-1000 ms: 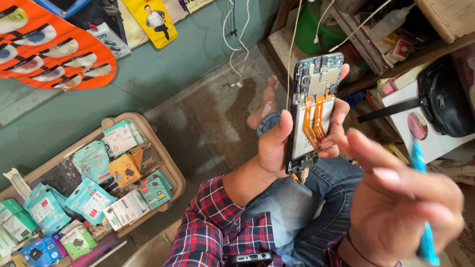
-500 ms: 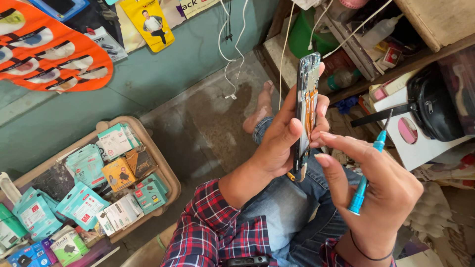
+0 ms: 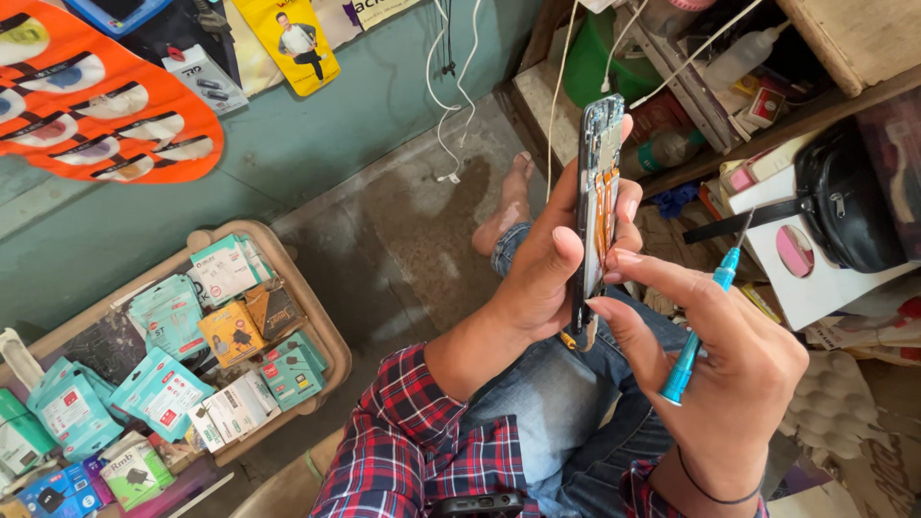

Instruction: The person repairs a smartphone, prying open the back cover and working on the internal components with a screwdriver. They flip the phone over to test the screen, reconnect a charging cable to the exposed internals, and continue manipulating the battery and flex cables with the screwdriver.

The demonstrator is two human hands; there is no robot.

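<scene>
My left hand [image 3: 549, 271] grips an opened phone [image 3: 597, 192] held upright and edge-on, its bare inside with orange flex cables facing right. My right hand [image 3: 721, 357] holds a blue screwdriver [image 3: 700, 324] tucked along the palm, its tip pointing up. That hand's thumb and forefinger press on the phone's open side near the orange cables. Both hands hover over my jeans-clad lap, and a plaid sleeve covers my left arm.
A beige tray [image 3: 317, 326] of packaged phone accessories sits at the lower left. White cables [image 3: 443, 86] hang along the green wall. Cluttered shelves [image 3: 691, 86], a black bag [image 3: 849, 206] and a white box [image 3: 815, 278] lie to the right. A bare foot [image 3: 507, 206] rests on the concrete floor.
The phone has been turned from facing me to edge-on. My right hand moved in from the lower right, and its fingers now touch the phone's open side.
</scene>
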